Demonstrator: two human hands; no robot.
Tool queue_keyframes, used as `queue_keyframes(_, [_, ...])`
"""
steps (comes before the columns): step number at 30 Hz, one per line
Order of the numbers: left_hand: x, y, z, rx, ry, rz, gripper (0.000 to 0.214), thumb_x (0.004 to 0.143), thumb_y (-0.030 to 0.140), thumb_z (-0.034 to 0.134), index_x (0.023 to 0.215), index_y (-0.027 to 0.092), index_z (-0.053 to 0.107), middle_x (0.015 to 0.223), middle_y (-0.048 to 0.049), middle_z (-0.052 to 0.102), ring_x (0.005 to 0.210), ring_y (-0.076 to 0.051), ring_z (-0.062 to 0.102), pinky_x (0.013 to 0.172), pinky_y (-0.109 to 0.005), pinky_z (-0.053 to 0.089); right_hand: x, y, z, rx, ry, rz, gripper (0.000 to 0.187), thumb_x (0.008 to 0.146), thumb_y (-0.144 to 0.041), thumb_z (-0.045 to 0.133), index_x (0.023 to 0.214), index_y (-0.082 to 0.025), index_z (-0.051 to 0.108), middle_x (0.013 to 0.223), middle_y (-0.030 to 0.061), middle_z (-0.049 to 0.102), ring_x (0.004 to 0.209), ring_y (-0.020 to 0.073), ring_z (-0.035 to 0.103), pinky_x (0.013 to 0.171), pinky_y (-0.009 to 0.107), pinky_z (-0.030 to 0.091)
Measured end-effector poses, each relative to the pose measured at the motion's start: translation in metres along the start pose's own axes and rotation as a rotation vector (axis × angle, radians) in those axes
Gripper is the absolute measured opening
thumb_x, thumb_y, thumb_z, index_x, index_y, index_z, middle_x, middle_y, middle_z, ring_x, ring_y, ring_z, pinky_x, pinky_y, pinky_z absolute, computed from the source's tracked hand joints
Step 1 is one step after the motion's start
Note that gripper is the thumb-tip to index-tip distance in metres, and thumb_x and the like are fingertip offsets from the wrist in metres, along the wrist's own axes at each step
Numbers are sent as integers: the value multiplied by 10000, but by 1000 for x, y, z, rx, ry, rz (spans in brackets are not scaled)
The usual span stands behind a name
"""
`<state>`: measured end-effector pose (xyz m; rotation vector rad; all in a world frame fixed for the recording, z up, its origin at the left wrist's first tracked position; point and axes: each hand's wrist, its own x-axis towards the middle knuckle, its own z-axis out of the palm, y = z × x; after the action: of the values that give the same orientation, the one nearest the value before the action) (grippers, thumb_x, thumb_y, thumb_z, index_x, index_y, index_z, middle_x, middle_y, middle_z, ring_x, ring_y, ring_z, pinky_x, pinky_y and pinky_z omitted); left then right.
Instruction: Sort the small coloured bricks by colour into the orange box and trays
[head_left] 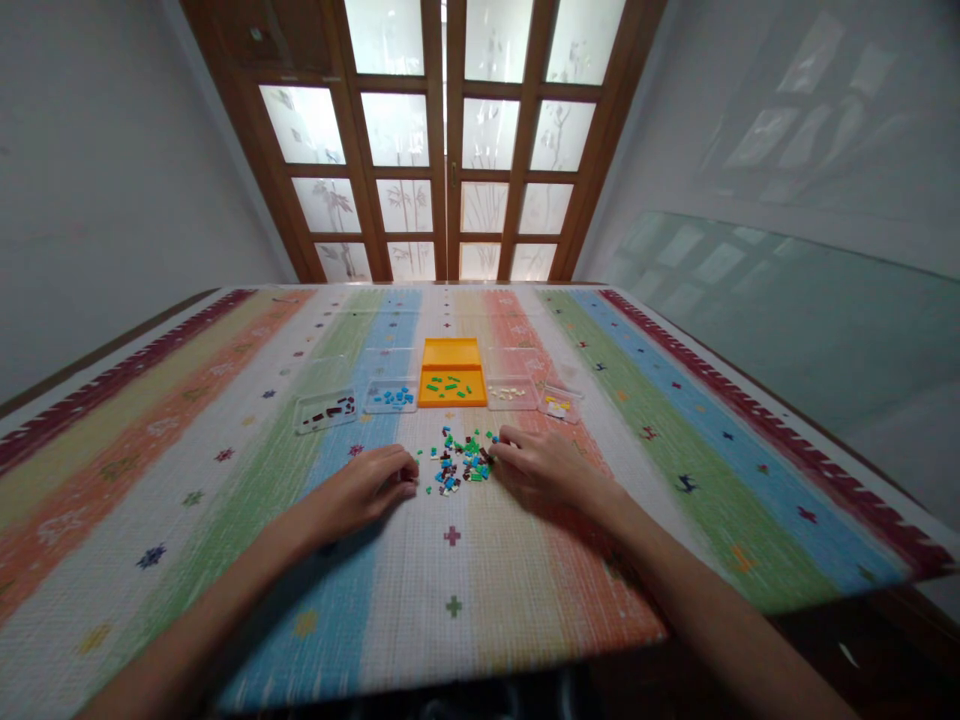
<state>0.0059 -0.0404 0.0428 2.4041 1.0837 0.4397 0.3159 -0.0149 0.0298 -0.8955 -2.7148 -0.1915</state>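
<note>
A loose pile of small toy bricks (461, 462) in green, blue, dark brown and white lies on the striped tablecloth between my hands. At its left edge rests my left hand (375, 482), fingers curled together with the thumb beneath; whatever they may hold is hidden. My right hand (536, 462) reaches to the pile's right edge, its fingertips pinched among the bricks; what is between them is too small to make out. Beyond the pile, an open orange box (451, 402) has several green bricks in it.
Clear trays flank the orange box: one with dark brown bricks (330, 412), one with blue bricks (394, 397), one with white bricks (508, 393), and a small one with yellow and white pieces (559, 404). A striped tablecloth (420, 600) covers the table. Behind stand wooden glazed doors (447, 200).
</note>
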Motion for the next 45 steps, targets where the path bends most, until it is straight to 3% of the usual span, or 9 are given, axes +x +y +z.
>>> queue_keyframes(9, [-16, -50, -71, 257, 316, -250, 307, 895, 425, 454, 915, 204, 666, 825, -60, 724, 681, -198, 627, 701, -305, 490, 0, 0, 0, -3, 4, -6, 190, 900, -129, 462, 957, -158, 642, 866, 54, 630, 593, 104, 398, 558, 304, 198])
queue_keyframes(13, [-19, -73, -87, 327, 395, -397, 339, 840, 457, 461, 874, 212, 693, 800, -58, 739, 676, -218, 642, 697, -302, 478, 0, 1, 2, -5, 5, -12, 173, 909, -137, 464, 930, -155, 634, 846, 52, 624, 593, 107, 386, 564, 306, 196])
queue_keyframes(19, [-18, -91, -90, 328, 425, -490, 364, 804, 480, 484, 866, 224, 735, 816, -48, 771, 686, -218, 657, 682, -286, 474, -1, 1, 1, 2, 0, -14, 169, 907, -130, 465, 939, -160, 628, 852, 48, 616, 600, 105, 385, 568, 302, 197])
queue_keyframes(27, [-14, -93, -87, 298, 404, -482, 330, 776, 460, 536, 860, 219, 745, 848, -66, 778, 765, -260, 692, 728, -340, 516, 0, 0, -2, 9, -27, 5, 182, 928, -141, 463, 961, -161, 641, 853, 53, 629, 605, 112, 404, 563, 306, 197])
queue_keyframes(39, [-9, -102, -84, 378, 336, -430, 321, 783, 381, 460, 845, 190, 711, 949, -141, 739, 860, -277, 683, 812, -378, 509, 1, -1, -2, -1, -47, -11, 205, 934, -141, 452, 972, -148, 653, 879, 65, 648, 607, 109, 405, 566, 306, 202])
queue_keyframes(45, [-10, -105, -85, 352, 332, -460, 276, 748, 342, 493, 808, 216, 732, 886, -113, 754, 854, -302, 690, 783, -386, 504, 0, -1, 0, 12, -41, -12, 191, 912, -126, 461, 971, -154, 641, 871, 64, 643, 615, 114, 424, 570, 306, 211])
